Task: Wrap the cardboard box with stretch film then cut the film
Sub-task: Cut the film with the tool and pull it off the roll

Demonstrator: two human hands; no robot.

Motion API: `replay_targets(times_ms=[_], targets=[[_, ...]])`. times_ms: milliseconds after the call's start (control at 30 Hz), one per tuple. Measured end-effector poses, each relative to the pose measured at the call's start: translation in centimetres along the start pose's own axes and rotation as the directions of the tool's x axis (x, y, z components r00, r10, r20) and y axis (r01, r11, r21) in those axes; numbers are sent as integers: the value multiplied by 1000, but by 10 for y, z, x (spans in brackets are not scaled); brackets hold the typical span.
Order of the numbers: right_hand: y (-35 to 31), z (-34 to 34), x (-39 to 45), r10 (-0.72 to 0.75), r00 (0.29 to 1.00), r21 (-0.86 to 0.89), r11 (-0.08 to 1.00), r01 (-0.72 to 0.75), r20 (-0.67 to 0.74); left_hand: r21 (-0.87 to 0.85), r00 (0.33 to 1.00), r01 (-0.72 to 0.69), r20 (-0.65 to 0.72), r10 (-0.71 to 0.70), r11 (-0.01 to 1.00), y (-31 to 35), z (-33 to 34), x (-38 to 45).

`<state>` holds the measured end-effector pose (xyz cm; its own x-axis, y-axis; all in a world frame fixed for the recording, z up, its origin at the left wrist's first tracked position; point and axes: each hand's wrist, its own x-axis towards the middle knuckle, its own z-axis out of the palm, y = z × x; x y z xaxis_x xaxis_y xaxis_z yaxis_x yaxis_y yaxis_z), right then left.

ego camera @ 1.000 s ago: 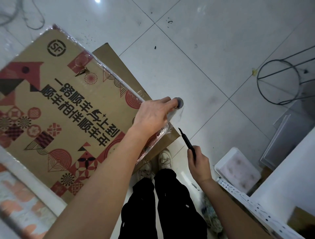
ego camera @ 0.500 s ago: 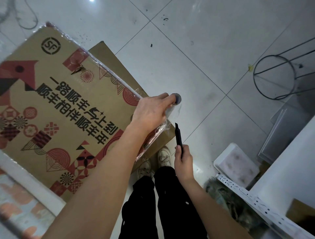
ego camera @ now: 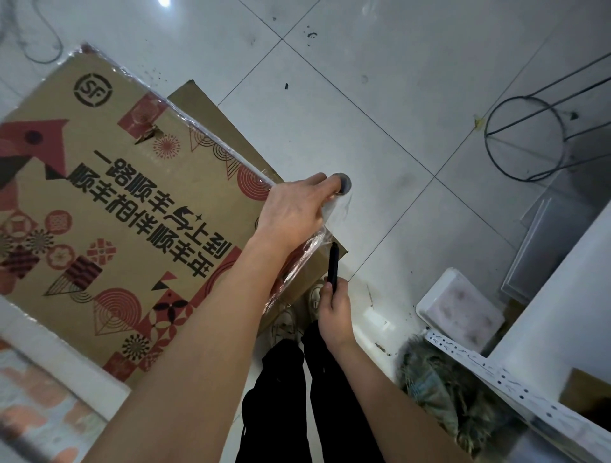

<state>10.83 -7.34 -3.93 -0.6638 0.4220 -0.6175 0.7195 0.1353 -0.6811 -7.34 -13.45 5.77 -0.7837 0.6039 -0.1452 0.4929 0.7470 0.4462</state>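
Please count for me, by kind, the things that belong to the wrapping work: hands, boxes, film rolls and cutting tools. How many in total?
Hands: 2, the left hand and the right hand
Cardboard box: 1
Stretch film roll: 1
Black cutter: 1
Total: 5

Glossy white floor tiles [ego camera: 380,82] with dark grout lines — scuffed, speckled. A black wire stand [ego camera: 525,138] sits right; a light glare [ego camera: 164,2] shows up top.

Left hand [ego camera: 292,211]: arm reaching forward, fingers curling round film roll [ego camera: 340,185]. Right hand [ego camera: 334,312]: held lower, gripping black cutter [ego camera: 333,267], blade pointing up.
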Motion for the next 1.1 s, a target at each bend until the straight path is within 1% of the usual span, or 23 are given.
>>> replay_targets(times_ms=[133,200,267,300,333,367,400,467,600,700,767,833,967,1100], targets=[[2,3,-2,71,997,46,996,-71,7,2,1000,8,24,-8,1000,1,-3,0],[8,9,0,155,988,97,983,-153,-5,15,999,13,37,-13,1000,1,-4,0],[8,16,1,266,964,222,940,-259,-4,9,999,9,36,-9,1000,3,-5,-1],[7,18,2,337,941,316,894,-318,-7,2,1000,1,30,-1,1000,3,-5,-1],[7,20,4,420,908,417,826,-379,-6,-5,1000,-2,25,2,1000,3,-5,-2],[7,22,6,498,867,500,746,-439,17,-13,1000,3,22,-2,1000,3,-6,-2],[6,24,7,540,841,567,678,-468,49,-19,1000,15,24,-14,1000,3,-6,-2],[12,33,10,575,812,657,573,-491,105,-16,999,27,34,-27,999,4,-6,-3],[20,59,16,642,758,724,471,-504,111,-29,1000,4,25,-4,1000,3,-5,-5],[26,68,24,704,704,679,470,-564,97,-23,1000,6,12,-6,1000,5,-4,-6],[29,71,31,708,698,630,496,-597,104,-30,1000,1,-9,-1,1000,5,-4,-7],[35,75,36,723,683,607,500,-617,99,-26,1000,5,-13,-5,1000,6,-3,-8],[40,89,38,701,711,508,594,-624,53,-23,999,-13,-30,13,1000,4,-1,-8],[41,95,43,702,711,486,608,-628,39,-18,999,-24,-37,23,1000,3,-1,-9]])
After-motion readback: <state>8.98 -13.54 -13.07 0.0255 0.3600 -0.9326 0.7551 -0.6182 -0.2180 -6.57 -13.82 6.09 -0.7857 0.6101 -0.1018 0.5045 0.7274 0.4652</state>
